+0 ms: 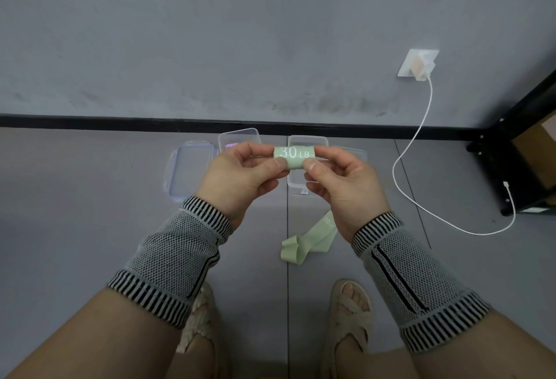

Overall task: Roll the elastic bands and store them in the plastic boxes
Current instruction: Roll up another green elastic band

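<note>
Both hands, left (240,177) and right (340,181), pinch the ends of a rolled green band (294,156) above an open box (307,140); another band (307,241) lies flat on the floor (75,213).

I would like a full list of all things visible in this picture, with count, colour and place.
rolled band: 1, pale green, printed 30 LB, held in both hands
unrolled band: 1, pale green, on the floor under the right wrist
plastic boxes: 2, clear, on the floor by the wall; the left one holds something purple
lids: 2, clear, one beside each box
cable: 1, white, from the wall socket to the floor
sandals: 2, beige, bottom
left hand: pinches the roll
right hand: pinches the roll
</note>
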`<act>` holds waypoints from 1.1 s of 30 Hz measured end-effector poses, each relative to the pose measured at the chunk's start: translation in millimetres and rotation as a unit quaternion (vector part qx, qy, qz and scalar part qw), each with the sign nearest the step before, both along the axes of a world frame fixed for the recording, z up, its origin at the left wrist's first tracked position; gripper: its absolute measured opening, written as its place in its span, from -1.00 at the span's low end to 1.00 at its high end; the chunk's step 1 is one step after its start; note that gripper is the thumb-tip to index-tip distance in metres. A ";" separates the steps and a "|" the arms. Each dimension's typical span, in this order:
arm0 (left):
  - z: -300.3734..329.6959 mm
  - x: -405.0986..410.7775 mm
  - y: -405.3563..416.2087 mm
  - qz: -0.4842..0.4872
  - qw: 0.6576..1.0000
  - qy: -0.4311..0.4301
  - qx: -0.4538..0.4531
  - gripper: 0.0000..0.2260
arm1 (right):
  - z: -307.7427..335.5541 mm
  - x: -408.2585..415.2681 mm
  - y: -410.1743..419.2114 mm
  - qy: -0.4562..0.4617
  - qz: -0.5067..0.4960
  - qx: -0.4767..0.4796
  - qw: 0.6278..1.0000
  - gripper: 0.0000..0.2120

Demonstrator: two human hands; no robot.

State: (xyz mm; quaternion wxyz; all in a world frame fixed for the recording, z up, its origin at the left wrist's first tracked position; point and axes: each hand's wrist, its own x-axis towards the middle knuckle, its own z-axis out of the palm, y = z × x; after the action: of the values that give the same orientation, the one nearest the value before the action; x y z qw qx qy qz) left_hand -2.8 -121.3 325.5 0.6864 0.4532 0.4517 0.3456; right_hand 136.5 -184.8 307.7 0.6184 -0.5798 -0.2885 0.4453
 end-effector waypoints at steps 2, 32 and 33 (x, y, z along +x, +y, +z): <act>0.3 1.2 -0.2 0.003 1.000 0.000 0.000 -0.86 | -0.8 1.1 -0.6 0.004 0.002 -0.001 1.000 -0.83; -134.3 79.5 105.4 -0.115 0.923 0.322 0.177 -0.68 | -117.1 86.0 100.0 0.038 -0.159 -0.131 0.978 -0.90; -159.7 83.7 124.2 -0.128 0.897 0.370 0.204 -0.67 | -142.9 93.0 115.9 0.037 -0.160 -0.143 0.976 -0.92</act>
State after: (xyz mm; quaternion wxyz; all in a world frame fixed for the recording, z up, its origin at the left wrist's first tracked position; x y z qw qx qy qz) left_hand 80.8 2.8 165.8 0.4005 0.7325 0.5307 0.1467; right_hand 229.6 -68.9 164.8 0.6028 -0.6840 -0.1023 0.3978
